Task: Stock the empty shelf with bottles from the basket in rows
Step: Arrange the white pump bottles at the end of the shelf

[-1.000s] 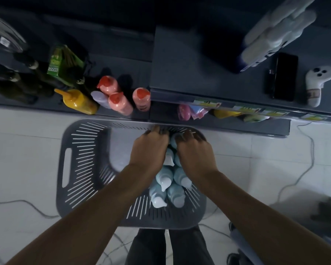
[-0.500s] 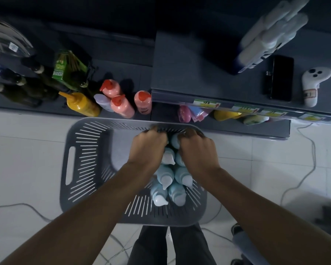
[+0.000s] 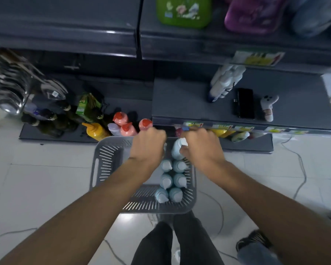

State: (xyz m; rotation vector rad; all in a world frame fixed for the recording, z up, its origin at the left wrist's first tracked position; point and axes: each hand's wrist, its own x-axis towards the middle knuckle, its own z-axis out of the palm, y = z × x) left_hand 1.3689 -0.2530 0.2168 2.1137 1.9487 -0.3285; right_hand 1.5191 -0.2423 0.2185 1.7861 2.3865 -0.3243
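A grey slotted basket stands on the white floor in front of the dark shelving. Two rows of pale blue bottles with white caps stand in its right half. My right hand is closed around one pale blue bottle, raised above the basket's far edge. My left hand is clenched over the far rim; a bottle in it is almost wholly hidden, with only a sliver showing. The grey shelf just beyond the basket is mostly bare on its left part.
On the grey shelf lie white bottles, a black phone and a white controller. Orange-capped pink bottles and a yellow bottle stand on the low shelf to the left. Cables cross the floor. A shoe is at lower right.
Both hands have risen from among the bottles to the basket's far rim, the right one lifting a pale blue bottle. The view has tilted up, showing higher shelves.
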